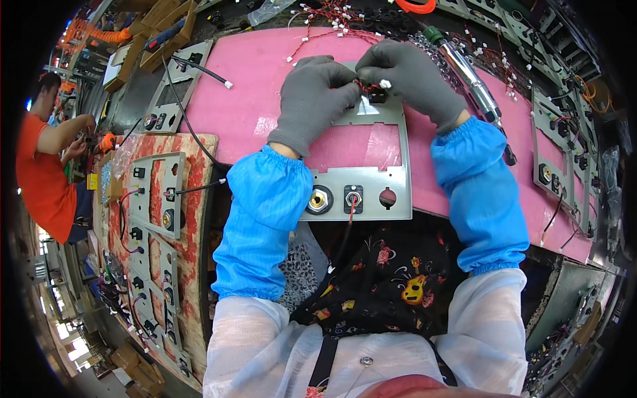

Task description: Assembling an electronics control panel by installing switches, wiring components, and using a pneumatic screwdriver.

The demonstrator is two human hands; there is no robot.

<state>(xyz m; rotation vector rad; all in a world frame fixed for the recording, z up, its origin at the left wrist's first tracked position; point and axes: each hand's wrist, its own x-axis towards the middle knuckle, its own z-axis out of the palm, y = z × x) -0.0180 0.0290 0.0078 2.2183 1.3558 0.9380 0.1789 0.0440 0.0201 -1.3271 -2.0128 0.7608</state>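
Observation:
A grey metal panel (378, 199) with a rectangular cutout lies in front of me. My left hand (312, 99), in a grey glove, is closed at the panel's far end. There my right hand (411, 79), gloved alike, meets it with thumb and fingers pinched. Between the fingertips shows a thin red-and-black wire (366, 86), partly hidden by the gloves. Its white connector (385, 84) sticks out beside a black socket (377, 97). On the near edge are a round brass-centred fitting (320, 199) and a black square jack (353, 198) with a wire hanging off the edge.
A pink mat (252, 66) covers the bench. To the right lies a silver power screwdriver (471, 79); red wires with white plugs (338, 16) are heaped at the back. Similar panels (159, 192) stand on a worn board at left. A person in orange (46, 172) works farther left.

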